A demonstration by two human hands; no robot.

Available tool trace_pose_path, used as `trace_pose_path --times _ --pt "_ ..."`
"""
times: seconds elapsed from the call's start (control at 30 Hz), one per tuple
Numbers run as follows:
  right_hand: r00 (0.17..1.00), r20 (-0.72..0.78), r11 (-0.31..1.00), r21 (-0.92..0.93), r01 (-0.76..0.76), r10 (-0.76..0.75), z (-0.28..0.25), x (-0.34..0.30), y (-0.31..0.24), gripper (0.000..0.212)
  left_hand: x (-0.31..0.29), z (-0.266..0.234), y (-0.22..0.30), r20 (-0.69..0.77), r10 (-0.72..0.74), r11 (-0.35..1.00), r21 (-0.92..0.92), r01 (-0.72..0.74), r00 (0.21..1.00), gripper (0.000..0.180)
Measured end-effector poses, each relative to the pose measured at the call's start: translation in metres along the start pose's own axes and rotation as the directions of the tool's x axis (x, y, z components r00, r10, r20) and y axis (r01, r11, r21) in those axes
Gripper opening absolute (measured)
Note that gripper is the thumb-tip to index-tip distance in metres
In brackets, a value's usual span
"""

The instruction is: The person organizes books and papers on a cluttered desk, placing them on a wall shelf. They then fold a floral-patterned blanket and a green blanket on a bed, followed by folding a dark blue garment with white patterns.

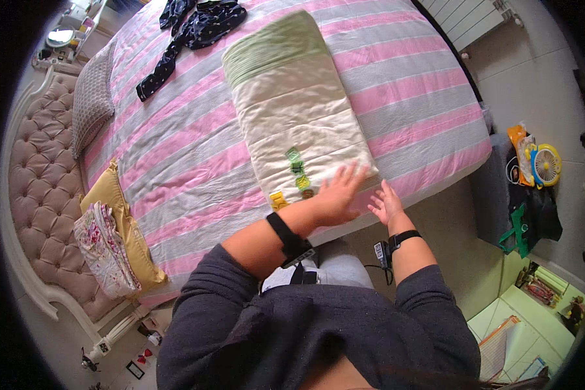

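A folded cream quilt (299, 120) with a green band at its far end lies lengthwise on the bed. Small green and yellow patches (297, 167) run along its near part. My left hand (339, 197) is spread flat at the quilt's near right corner and covers part of that edge; whether it presses down or hovers, I cannot tell. Just right of it, my right hand (388, 205) is held palm inward with fingers apart, beside the quilt's corner near the bed's edge. Neither hand holds anything.
The bed wears a pink and grey striped cover (409, 91). A dark patterned garment (205, 26) lies at the far left. Pillows (96, 97) and folded floral fabric (104, 247) sit by the tufted headboard (42, 162). A yellow fan (545, 165) stands right, near a grey box (494, 201).
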State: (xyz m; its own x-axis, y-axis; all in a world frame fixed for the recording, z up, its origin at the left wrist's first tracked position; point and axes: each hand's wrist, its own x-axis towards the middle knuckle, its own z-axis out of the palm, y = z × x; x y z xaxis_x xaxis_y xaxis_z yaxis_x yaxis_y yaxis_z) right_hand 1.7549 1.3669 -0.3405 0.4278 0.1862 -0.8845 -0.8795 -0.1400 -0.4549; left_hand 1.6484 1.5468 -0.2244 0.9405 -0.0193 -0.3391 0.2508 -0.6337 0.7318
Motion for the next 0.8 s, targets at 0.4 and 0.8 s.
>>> trace_pose_path --times 0.4,0.8 --pt "0.969 -0.235 0.995 -0.042 -0.091 0.079 0.067 0.054 0.006 0.09 -0.283 0.035 -0.221 -0.244 -0.884 0.467 -0.418 0.78 0.398 0.037" --pt "0.863 0.499 0.943 0.318 -0.101 -0.076 0.081 0.012 -0.019 0.051 -0.405 0.135 -0.06 0.187 -0.969 -0.107 -0.906 0.41 0.16 0.038"
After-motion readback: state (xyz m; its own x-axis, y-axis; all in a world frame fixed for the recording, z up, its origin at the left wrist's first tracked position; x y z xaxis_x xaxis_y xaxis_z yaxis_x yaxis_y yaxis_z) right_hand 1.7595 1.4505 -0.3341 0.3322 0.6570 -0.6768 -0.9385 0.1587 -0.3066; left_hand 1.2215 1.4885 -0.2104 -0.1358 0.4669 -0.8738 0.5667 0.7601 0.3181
